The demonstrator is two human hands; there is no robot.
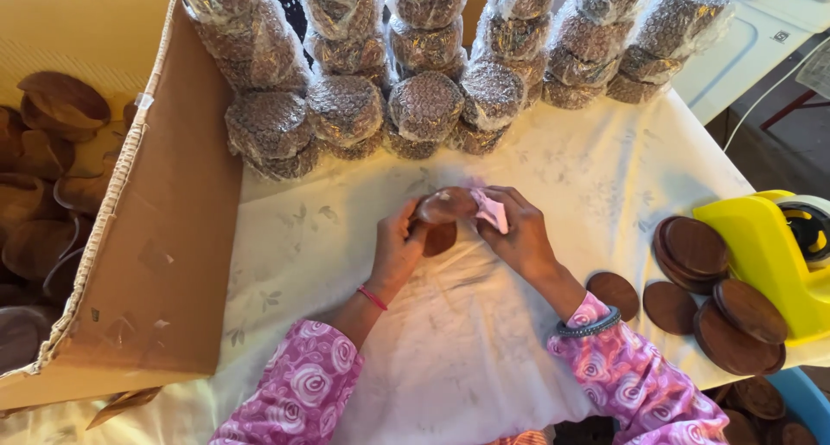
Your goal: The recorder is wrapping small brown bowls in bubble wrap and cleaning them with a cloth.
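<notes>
Both hands meet over the middle of the white cloth (484, 341): the left hand (396, 253) grips a round brown wooden bowl (445, 205) from below, and the right hand (521, 235) holds its other edge, fingers pinching a scrap of pink cloth (490, 210) against it. A second brown disc (441, 238) shows just under the bowl, between the palms.

At the left stands a large open cardboard box (164, 237), with dark wooden bowls (43, 168) piled inside. Along the far edge of the cloth lie rows of stacked round bundles in bubble wrap (424, 108), clear over brown. At the right sits a yellow tape dispenser (765, 255), and beside it flat round wooden lids (696, 246) lie stacked and overlapping. A red thread bracelet (372, 298) circles the left wrist, a dark bangle (590, 326) the right.
</notes>
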